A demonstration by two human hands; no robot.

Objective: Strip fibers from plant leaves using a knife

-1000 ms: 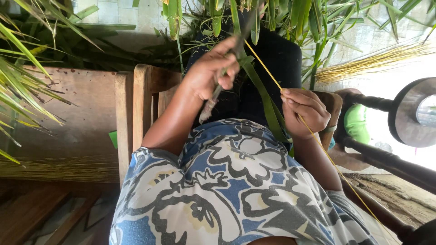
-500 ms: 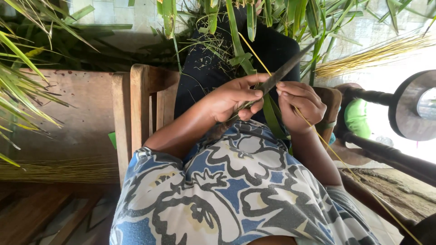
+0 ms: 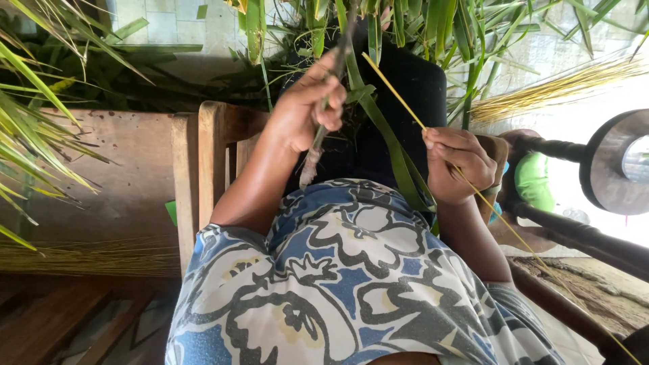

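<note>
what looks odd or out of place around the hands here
Nothing looks damaged or spilled. The left hand grips a knife by its handle, and the right hand pinches a thin yellow leaf rib. A green leaf strip hangs loose over the dark lap, as stripped waste would.

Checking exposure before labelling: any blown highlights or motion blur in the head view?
Head view: the right edge behind the dark round disc is blown out to white; the knife in the left hand is smeared by motion blur; the right hand, pinching the thin yellow leaf rib, and the patterned shirt are sharp.
</note>
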